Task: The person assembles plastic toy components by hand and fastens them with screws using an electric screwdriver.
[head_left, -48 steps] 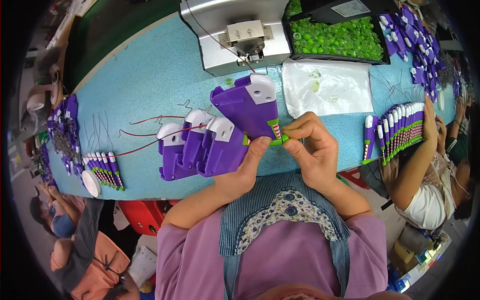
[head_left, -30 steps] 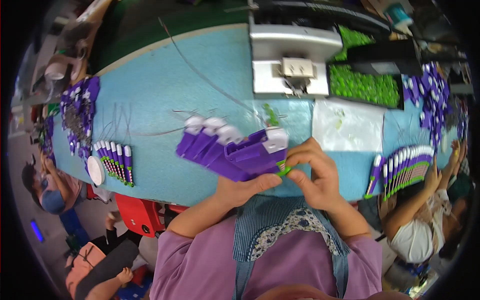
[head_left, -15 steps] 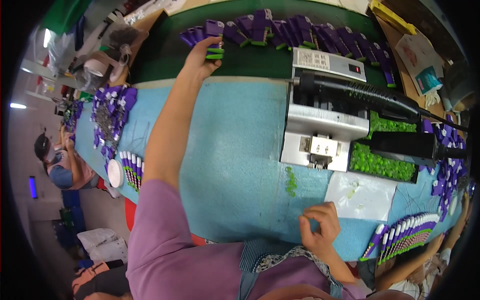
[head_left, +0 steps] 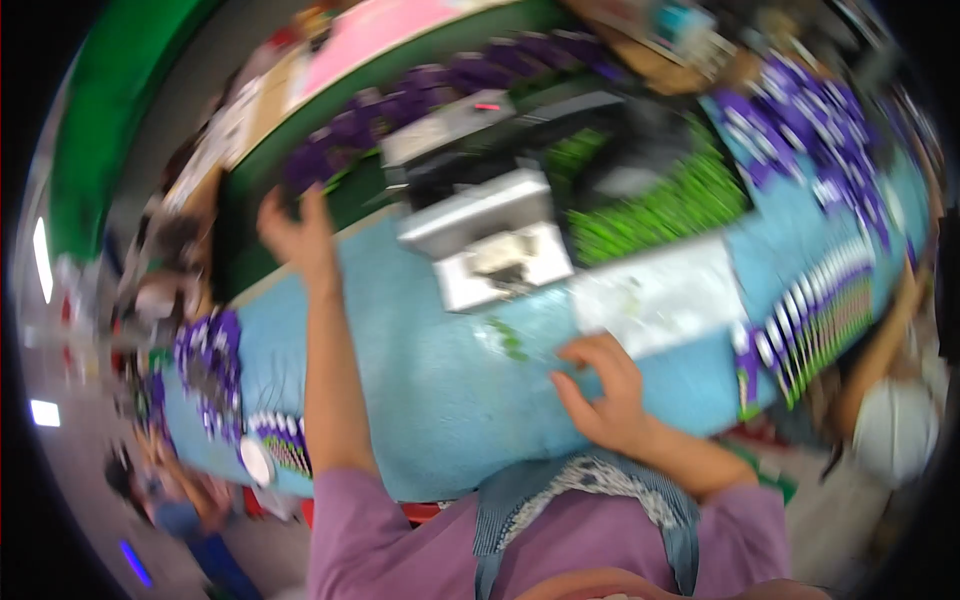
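My left hand (head_left: pixel 298 235) reaches to the far edge of the blue work mat (head_left: pixel 410 390), its fingers apart and nothing seen in them. Just beyond its fingertips, a row of purple pieces with green ends (head_left: pixel 345 135) lies on the dark green surface (head_left: pixel 245 250). My right hand (head_left: pixel 608 392) hovers above the near part of the mat, thumb and forefinger apart, with no object visible between them. Close by lie a few small bright green parts (head_left: pixel 510 340) and a white sheet (head_left: pixel 665 295). Motion blurs the picture.
A silver and black bench device (head_left: pixel 505 245) stands mid-table. Behind the white sheet, a black-edged tray holds green parts (head_left: pixel 660 215). Purple parts (head_left: pixel 815 130) pile up at right, near a fanned row of white-tipped pieces (head_left: pixel 815 315). Co-workers sit at left (head_left: pixel 180 490) and right (head_left: pixel 895 430).
My left hand has let go of the purple and green piece, and its fingers have spread. My right hand's fingers have opened. The whole view has turned and shifted toward the right.
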### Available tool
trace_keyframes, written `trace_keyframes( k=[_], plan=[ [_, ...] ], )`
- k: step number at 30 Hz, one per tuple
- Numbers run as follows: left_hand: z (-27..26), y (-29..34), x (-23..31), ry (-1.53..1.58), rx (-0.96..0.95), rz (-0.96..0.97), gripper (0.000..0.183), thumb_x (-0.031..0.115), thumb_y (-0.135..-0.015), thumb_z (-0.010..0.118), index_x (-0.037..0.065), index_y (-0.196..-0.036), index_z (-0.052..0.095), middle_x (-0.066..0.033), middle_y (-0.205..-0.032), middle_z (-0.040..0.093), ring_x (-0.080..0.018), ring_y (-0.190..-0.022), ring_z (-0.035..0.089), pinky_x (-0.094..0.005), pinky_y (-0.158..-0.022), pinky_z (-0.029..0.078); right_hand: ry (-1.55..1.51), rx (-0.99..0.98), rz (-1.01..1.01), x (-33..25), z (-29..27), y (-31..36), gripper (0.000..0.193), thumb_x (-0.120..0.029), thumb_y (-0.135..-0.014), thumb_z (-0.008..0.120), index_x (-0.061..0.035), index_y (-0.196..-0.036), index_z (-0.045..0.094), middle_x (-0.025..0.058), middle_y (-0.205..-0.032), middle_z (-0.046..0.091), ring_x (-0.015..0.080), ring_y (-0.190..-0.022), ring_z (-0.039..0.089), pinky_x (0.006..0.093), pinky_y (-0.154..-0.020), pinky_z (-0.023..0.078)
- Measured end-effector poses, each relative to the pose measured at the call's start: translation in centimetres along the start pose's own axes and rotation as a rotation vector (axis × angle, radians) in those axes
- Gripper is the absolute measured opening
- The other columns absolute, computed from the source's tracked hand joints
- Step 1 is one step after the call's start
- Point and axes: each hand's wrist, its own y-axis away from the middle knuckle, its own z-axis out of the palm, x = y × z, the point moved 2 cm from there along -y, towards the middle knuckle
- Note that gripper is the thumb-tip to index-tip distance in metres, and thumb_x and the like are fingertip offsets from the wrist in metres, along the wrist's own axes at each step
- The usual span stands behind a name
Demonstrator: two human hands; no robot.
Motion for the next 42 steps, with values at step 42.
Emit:
trace_keyframes(
  k=[42],
  plan=[
    [12.3,37.9,35.6,0.788,-1.363,-1.245,0.019,0.014,-0.086,0.065,0.004,-0.100,0.059,-0.0060,-0.092,0.064,-0.0177,-0.080,0.063,-0.0341,-0.069,0.053,1.273,0.134,0.553,5.8,-32.4,2.7,0.030,-0.028,-0.061,0.069,-0.0016,-0.076,0.069,0.0162,-0.086,0.065,0.0325,-0.095,0.056,0.0402,-0.084,0.045]
  ],
)
